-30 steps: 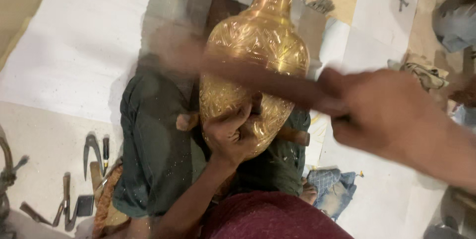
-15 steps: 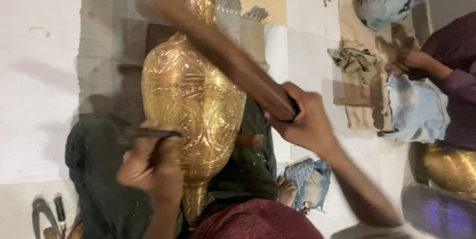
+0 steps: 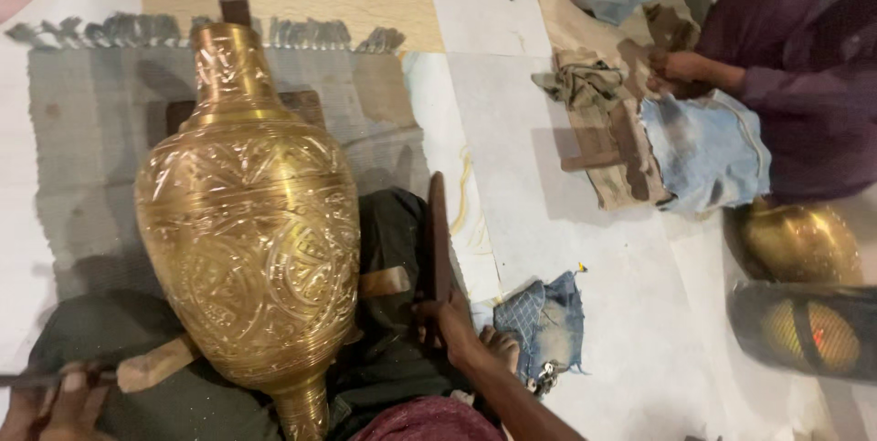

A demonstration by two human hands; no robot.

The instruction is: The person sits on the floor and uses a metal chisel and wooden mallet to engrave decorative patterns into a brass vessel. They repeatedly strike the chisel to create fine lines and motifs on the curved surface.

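A large engraved brass vase [image 3: 248, 231] is laid across the lap, neck pointing away, between the two hands. The right hand [image 3: 452, 320] is closed around a dark wooden stick [image 3: 439, 235], held upright just beside the vase's right flank, apart from the metal. The left hand [image 3: 50, 400] is cut off at the lower left corner; its grip is closed on a thin dark tool [image 3: 41, 377], blurred and hard to make out. The vase's foot is cut off by the lower edge. Another person's hand [image 3: 674, 66] is seen at upper right.
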